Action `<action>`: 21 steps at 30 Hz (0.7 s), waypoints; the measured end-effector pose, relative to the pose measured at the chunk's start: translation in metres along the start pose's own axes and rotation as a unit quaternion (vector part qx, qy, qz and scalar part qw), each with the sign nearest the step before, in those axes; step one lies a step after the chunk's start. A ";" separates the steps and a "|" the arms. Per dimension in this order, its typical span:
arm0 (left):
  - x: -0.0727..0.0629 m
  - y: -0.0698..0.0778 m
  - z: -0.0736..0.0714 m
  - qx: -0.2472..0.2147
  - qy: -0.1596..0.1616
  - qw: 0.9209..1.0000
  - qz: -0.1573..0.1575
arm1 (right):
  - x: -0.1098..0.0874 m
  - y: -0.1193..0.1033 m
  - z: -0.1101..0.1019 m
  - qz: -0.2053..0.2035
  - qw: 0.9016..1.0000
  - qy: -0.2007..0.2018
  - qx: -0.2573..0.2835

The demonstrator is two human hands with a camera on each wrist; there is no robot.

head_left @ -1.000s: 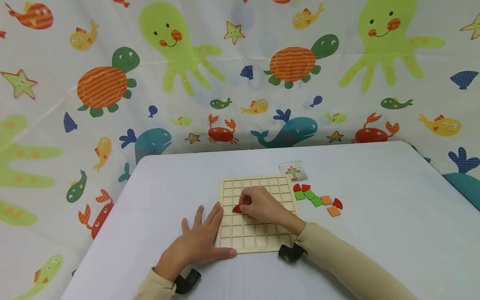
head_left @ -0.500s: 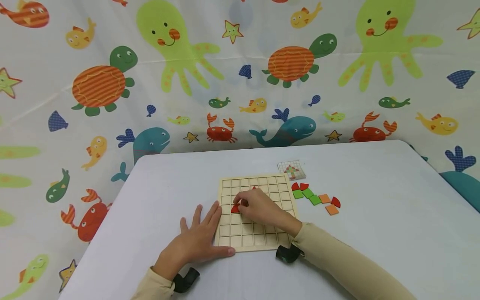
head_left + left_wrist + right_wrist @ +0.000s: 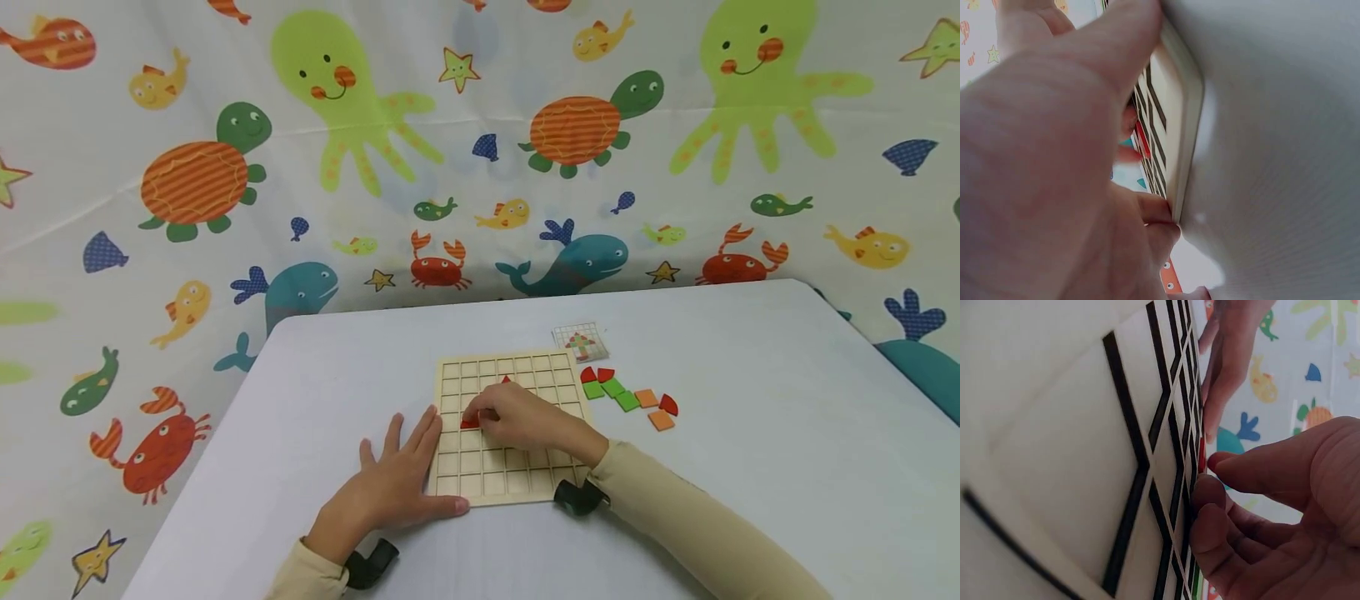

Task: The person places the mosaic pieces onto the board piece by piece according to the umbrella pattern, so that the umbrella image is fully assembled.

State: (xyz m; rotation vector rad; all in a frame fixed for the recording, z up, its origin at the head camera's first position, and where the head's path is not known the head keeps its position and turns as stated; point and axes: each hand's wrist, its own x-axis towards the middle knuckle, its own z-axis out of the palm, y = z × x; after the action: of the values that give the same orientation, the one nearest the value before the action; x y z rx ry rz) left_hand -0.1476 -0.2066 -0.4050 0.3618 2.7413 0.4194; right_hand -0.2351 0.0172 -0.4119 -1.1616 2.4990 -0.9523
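The left hand (image 3: 397,487), fingers spread, touches the wooden grid board (image 3: 483,485), likely steadying it on the bench (image 3: 360,367). The right hand (image 3: 521,418) bends over a red tile (image 3: 468,424) on the grid; whether that grip pinches, I can't tell.

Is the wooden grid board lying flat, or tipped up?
Flat: the left wrist view shows the board resting along the white table.

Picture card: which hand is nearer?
Right. The right hand is over the board, in front and left of the card; the left hand is farther, at the board's left edge.
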 end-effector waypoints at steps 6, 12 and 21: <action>0.003 0.001 0.002 0.001 -0.004 1.000 -0.005 | -0.003 0.001 -0.002 0.006 0.999 -0.041 -0.026; 0.004 0.002 0.006 0.010 -0.004 1.000 -0.011 | -0.015 0.001 -0.027 0.009 0.998 -0.069 0.002; 0.008 0.002 0.009 0.018 0.001 1.000 -0.018 | -0.043 0.021 -0.083 0.032 0.999 0.013 0.029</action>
State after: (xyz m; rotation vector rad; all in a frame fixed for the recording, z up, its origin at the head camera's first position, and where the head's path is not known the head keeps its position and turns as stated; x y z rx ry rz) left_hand -0.1511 -0.2002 -0.4148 0.3216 2.7556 0.3606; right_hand -0.2568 0.0975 -0.3643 -1.0526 2.4943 -1.0211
